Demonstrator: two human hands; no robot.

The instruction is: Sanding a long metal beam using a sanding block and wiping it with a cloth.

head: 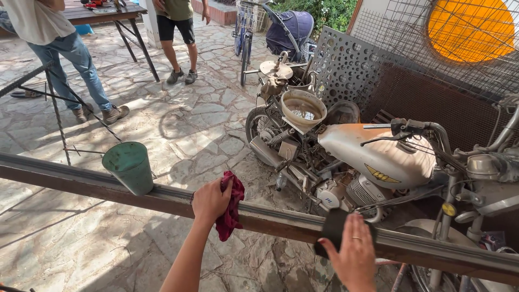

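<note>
Across the foreground, running from lower right up to the left: one long rusty steel rail (162, 197), brown on its near face, grey along its top edge.

Left hand (210, 201): grip closed on a crumpled dark red cloth rag (231, 208), which is pressed against the top edge of the rail and hangs a little down the near face.

Right hand (354, 257): fingers spread flat, a ring on one finger, palm pressing a black abrasive pad (333, 230) against the same rail. The grip is a flat press more than a clasp; the fingers do not close round the pad.

Left of the rag-holding grip, resting on the rail: one upturned green plastic bucket-shaped pot (130, 166), tilted.

Beyond both grips, past the rail: an old dusty motorcycle with a cream and orange tank (381, 159), a round cream basin (303, 110) set on its rear, and a perforated metal sheet (346, 65) behind it.

Far beyond the left grip: two other people standing on stone paving (189, 130) near a dark-legged worktop (108, 13); a bicycle (244, 38) and a blue pram (292, 30) beside them.

Handling note, as a judgement: rubbing goes best with the pad kept flat and pressure even along the rail's length, the rag wiping close beside it, and both grips kept well apart from the loosely perched pot.
</note>
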